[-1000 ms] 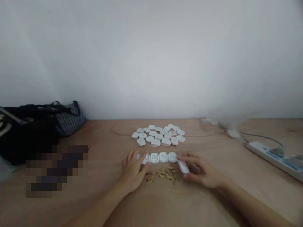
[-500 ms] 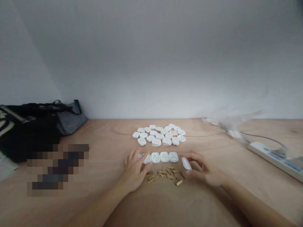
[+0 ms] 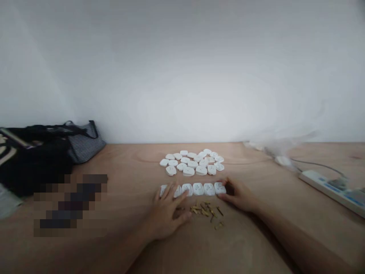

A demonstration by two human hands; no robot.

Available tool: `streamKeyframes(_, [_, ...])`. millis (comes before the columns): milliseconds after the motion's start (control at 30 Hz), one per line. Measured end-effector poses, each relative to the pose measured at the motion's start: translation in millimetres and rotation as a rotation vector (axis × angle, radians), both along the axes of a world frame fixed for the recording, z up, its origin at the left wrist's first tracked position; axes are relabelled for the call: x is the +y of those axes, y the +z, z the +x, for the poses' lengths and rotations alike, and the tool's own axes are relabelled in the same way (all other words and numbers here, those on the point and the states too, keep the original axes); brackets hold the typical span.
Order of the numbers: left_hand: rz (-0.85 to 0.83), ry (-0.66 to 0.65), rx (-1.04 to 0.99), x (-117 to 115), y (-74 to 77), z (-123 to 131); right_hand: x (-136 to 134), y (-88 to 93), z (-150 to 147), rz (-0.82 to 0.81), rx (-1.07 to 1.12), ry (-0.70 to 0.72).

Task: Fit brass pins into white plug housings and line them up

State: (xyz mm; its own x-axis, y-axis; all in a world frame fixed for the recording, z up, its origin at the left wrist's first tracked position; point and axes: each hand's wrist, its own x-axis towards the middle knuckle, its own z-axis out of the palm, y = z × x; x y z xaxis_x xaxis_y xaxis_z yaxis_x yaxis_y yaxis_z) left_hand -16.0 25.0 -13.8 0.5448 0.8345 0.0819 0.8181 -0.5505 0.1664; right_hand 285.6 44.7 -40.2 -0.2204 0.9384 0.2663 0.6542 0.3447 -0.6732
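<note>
Tabletop (image 3: 182, 257): pale brown, wood-grained, smooth.

Left hand (image 3: 168, 215): palm down, fingers spread over the left end of the row; nothing seen in its grasp; whether the fingertips press or hover cannot be told.

Brass-coloured pins (image 3: 203, 208): small, slim, metallic-looking, in a loose heap between the hands; a few lie apart, nearer the person.

Right hand (image 3: 239, 196): thumb and fingers narrowed about the end housing (image 3: 219, 188), flat at the row's right end.

Row of white housings (image 3: 197, 189): six visible, rounded-square, shallow, apparently moulded plastic with small inner details; leftmost ones partly covered. Step in hand, by judgement: setting housings side by side in line. The next move would call for a light release, neighbours undisturbed.

Power strip (image 3: 327, 190): long, white, blue-marked, at right; dark cable (image 3: 316, 163) beyond.

Black bag (image 3: 37, 163): soft, left; striped pouch (image 3: 85, 141) beside it.

Cluster of white pieces (image 3: 188, 171): rounded, glossless, loosely grouped beyond the row.

Plastic film (image 3: 285, 146): translucent, crumpled, far right.

Wall (image 3: 182, 83): plain, pale.
</note>
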Motion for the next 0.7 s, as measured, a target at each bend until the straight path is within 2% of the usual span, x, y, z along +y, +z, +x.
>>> streamKeyframes(133, [-0.001,-0.01,0.006,1,-2.1,1,-6,5.8,2,0.036,0.002,0.002])
streamKeyframes(233, [0.037,-0.051,-0.031,-2,2.3,3,-18,14.6,4,0.15,-0.069,0.065])
streamKeyframes(333, [0.017,-0.219,-0.032,-10,13.5,5,-33,19.4,-2,0.26,-0.249,0.231])
streamKeyframes(433, [-0.078,-0.422,-0.006,-20,21.4,6,-40,17.0,-13,0.275,-0.39,0.32])
streamKeyframes(500, [-0.115,-0.482,-0.008,-23,20.9,8,-39,13.9,-19,0.279,-0.429,0.312])
streamKeyframes(700, [-0.08,-0.444,-0.018,-18,16.6,8,-21,8.8,-21,0.246,-0.459,0.184])
